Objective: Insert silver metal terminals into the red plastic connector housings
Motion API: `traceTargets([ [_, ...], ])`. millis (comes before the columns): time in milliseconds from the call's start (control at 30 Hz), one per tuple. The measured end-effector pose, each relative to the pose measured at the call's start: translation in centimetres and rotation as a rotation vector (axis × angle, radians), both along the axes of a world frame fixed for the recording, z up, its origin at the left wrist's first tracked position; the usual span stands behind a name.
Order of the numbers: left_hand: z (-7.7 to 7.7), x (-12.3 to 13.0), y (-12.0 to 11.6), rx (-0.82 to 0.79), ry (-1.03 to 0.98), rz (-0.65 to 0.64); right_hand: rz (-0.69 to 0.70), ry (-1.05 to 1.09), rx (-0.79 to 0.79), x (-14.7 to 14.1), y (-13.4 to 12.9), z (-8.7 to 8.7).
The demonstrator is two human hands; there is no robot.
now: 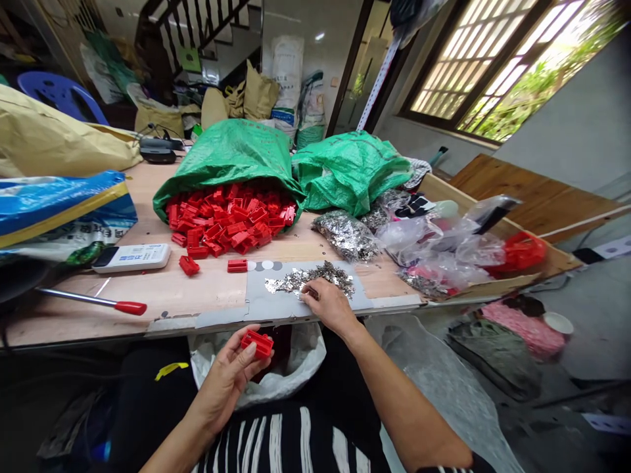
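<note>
Our left hand (227,381) clamped on a red plastic part (257,344), our right hand (329,305), grip unclear, on silver metal flakes (310,279), near the tabletop (197,295) front edge

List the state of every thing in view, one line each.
Left hand: shut around a red plastic part.
Right hand: fingertips on a silver metal pile.
Green woven sack: on its side, mouth open, spilling red parts.
Red-handled screwdriver: lying flat on the table.
</note>
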State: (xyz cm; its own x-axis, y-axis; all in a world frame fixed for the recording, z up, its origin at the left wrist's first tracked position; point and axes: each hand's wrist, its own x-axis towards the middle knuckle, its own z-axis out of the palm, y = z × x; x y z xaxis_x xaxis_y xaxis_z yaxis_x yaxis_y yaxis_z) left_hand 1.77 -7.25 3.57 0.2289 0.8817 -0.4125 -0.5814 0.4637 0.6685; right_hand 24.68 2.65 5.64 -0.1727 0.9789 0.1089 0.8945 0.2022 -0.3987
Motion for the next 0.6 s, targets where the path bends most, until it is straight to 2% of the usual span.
traceTargets([
  [133,0.0,0.2,0.5,0.071,0.065,0.053,0.017,-0.007,0.015,-0.5,-0.4,-0.1],
  [267,-0.1,0.2,1.1,0.205,0.225,0.109,0.050,0.155,0.067,-0.8,-0.6,0.5],
  [433,0.0,0.1,1.2,0.320,0.456,0.183,0.192,0.440,-0.106,-2.1,-2.6,2.2],
  [533,0.0,0.1,1.2,0.386,0.592,0.211,0.271,0.490,-0.152,-3.3,-4.2,2.8],
  [600,0.1,0.1,1.1,0.430,0.680,0.215,0.300,0.470,-0.124,-4.0,-4.9,2.9],
])
